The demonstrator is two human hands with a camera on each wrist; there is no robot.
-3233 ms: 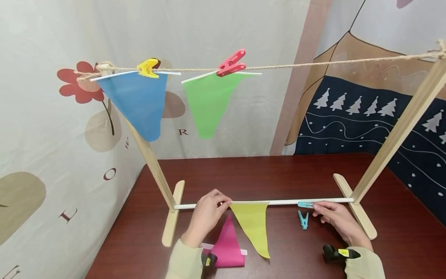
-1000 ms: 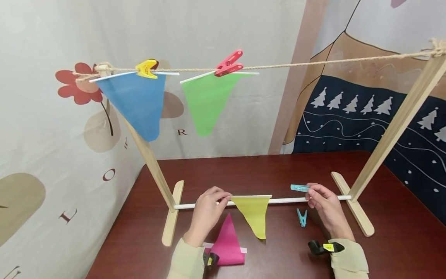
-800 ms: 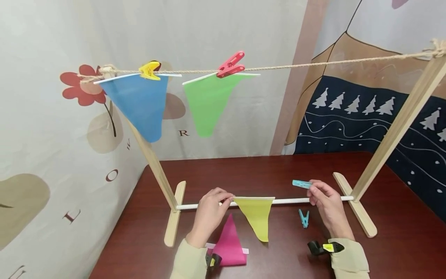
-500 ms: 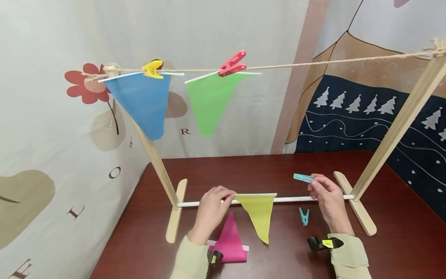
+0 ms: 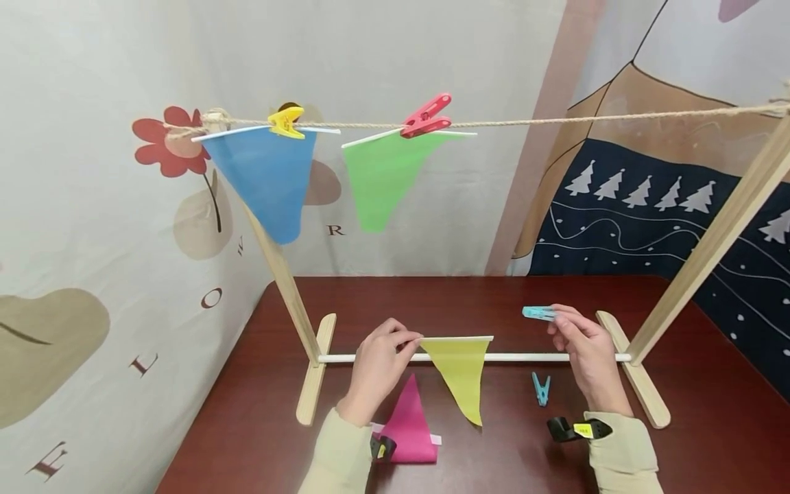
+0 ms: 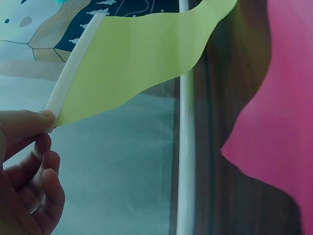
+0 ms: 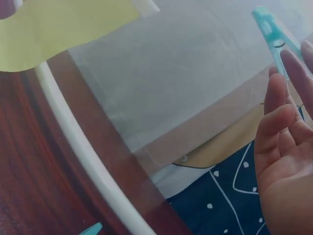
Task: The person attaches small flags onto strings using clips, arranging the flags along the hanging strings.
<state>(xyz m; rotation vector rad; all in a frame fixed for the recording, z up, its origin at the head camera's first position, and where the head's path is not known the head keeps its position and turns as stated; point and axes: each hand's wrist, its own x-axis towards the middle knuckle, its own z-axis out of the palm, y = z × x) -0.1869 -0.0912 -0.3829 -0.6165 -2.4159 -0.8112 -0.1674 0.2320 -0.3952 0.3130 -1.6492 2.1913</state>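
My left hand point(image 5: 381, 360) pinches the left end of the white strip along the top of a yellow pennant point(image 5: 461, 370). In the left wrist view the pennant point(image 6: 122, 68) hangs from thumb and fingertips, its cloth waving to one side. A light blue clothespin point(image 5: 538, 313) is pinched by its handles in my right hand point(image 5: 586, 350), its jaws toward the left. The right wrist view shows that clothespin point(image 7: 268, 27) at the top right. Below the right hand, a second blue clothespin point(image 5: 541, 390) lies on the table. A magenta pennant point(image 5: 410, 432) lies near my left wrist.
A twine line point(image 5: 524, 123) spans two wooden posts point(image 5: 710, 254) overhead. On it hang a blue pennant point(image 5: 265, 178) under a yellow clip point(image 5: 286, 122) and a green pennant point(image 5: 385, 178) under a red clothespin point(image 5: 427, 116). A white rod point(image 5: 531, 357) joins the posts low over the table point(image 5: 494, 466).
The yellow pennant has risen off the low rod with my left hand. My right hand has lifted its clothespin from the rod's level to above it. The head view has shifted slightly.
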